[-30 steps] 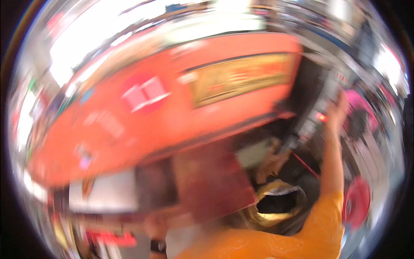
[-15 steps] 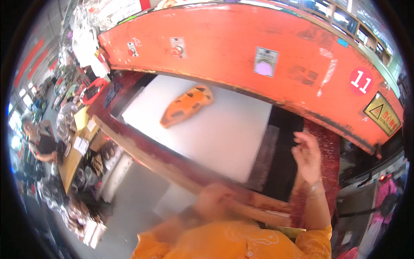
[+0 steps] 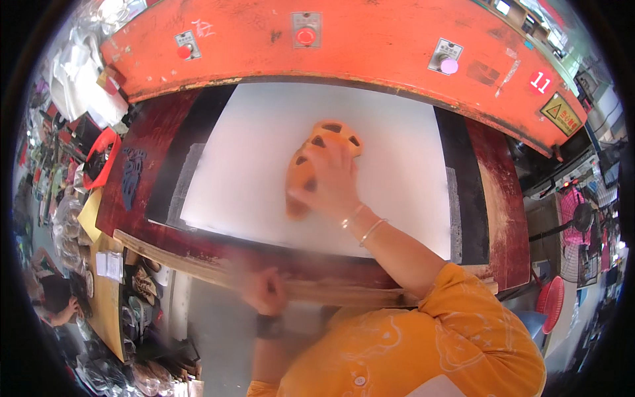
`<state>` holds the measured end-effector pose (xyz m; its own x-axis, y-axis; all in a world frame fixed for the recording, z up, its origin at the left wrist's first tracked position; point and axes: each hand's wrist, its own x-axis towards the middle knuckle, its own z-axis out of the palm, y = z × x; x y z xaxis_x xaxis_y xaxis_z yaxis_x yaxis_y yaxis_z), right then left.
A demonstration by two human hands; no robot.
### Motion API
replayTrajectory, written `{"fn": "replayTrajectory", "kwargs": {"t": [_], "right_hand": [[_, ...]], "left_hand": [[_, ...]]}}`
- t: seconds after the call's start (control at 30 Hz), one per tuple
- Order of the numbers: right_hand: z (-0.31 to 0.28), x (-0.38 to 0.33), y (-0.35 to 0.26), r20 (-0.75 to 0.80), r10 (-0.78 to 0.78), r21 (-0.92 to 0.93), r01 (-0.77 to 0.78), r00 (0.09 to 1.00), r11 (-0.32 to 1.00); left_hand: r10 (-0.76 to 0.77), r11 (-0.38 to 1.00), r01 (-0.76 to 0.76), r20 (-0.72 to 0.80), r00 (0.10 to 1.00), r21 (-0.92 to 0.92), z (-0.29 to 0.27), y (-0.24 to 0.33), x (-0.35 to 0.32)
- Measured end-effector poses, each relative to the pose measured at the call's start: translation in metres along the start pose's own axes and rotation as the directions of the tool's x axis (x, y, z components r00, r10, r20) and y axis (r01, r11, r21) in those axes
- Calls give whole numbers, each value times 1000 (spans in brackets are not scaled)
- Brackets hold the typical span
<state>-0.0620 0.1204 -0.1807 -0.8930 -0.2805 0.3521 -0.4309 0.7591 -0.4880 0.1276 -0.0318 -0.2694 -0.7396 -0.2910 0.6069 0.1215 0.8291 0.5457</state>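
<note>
An orange cutting die (image 3: 299, 173), shaped like a shoe sole with dark openings, lies on a white board (image 3: 231, 178) in the middle of the press bed. My right hand (image 3: 334, 175) reaches over it from the lower right, its fingers gripping the die's right side and covering part of it. Close to the wooden front edge (image 3: 331, 291) is my left hand (image 3: 264, 291), blurred, with fingers curled in and nothing visible in them. It is apart from the board and the die.
A red press beam (image 3: 245, 49) with several buttons spans the far side. On the bed's left lies a dark blue openwork piece (image 3: 132, 175), beside a red basket (image 3: 102, 159). A wooden bench (image 3: 106, 304) with shoes nearby stands left; another person (image 3: 56, 298) is beyond it.
My right hand has moved left from the bed's right side onto the die and taken hold of it. My left hand now shows farther left. The view has shifted, and the die is turned more upright.
</note>
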Motion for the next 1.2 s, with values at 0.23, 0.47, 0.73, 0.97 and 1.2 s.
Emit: {"fn": "replayTrajectory", "kwargs": {"t": [0.23,0.47,0.73,0.97,1.2], "right_hand": [[37,13,-31,90,61,-148,-47,994,988],[34,4,-39,2,198,-221,-193,980,956],[40,1,-73,-90,612,-338,-602,786,723],[52,30,-75,-226,726,-180,-760,650,624],[-15,-14,-44,-148,643,581,-461,751,671]], "left_hand": [[8,1000,-6,131,991,-16,-20,2,4],[-68,932,215,441,895,-293,-43,-69,52],[170,806,273,647,744,-525,-59,-110,86],[200,797,288,682,704,-531,-67,-120,92],[200,719,199,473,858,-666,-56,-134,81]]}}
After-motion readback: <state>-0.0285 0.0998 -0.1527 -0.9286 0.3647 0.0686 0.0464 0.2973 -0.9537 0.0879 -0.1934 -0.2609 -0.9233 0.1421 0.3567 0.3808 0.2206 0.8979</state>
